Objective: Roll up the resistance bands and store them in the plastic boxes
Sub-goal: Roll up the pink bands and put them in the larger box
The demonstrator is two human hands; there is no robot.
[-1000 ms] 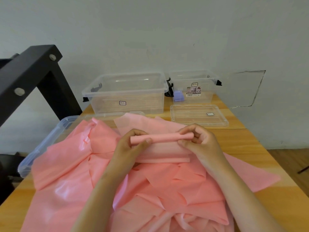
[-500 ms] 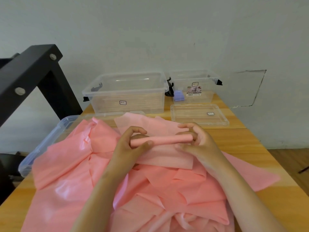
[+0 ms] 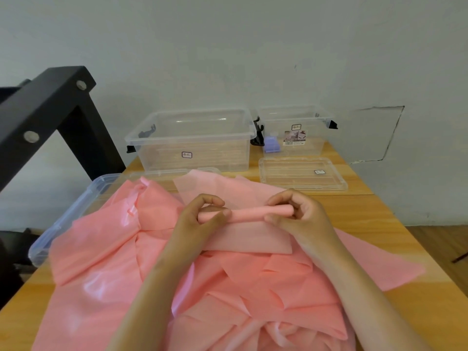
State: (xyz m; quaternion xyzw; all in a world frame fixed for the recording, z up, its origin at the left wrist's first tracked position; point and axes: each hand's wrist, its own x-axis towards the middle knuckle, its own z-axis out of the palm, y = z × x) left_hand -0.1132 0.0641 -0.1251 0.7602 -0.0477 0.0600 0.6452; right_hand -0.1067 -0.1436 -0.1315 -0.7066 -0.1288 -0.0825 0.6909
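A pink resistance band is partly rolled into a thin tube [image 3: 249,214] held level above a heap of pink bands [image 3: 228,287] on the wooden table. My left hand [image 3: 200,219] pinches the roll's left end. My right hand [image 3: 301,216] curls round its right end. A flat tail of the band [image 3: 253,239] hangs from the roll toward me. Two clear plastic boxes stand at the back: a large one [image 3: 192,138] and a smaller one [image 3: 296,130], which holds a small purple object [image 3: 271,145].
A clear lid [image 3: 302,173] lies in front of the smaller box. A bluish clear container [image 3: 65,219] sits at the left under the pink heap. A black metal frame [image 3: 50,110] rises at the left. The table's right edge [image 3: 417,249] drops to the floor.
The roll has turned in my fingers, and the loose tail below it now hangs longer toward me. Both hands stay in nearly the same place.
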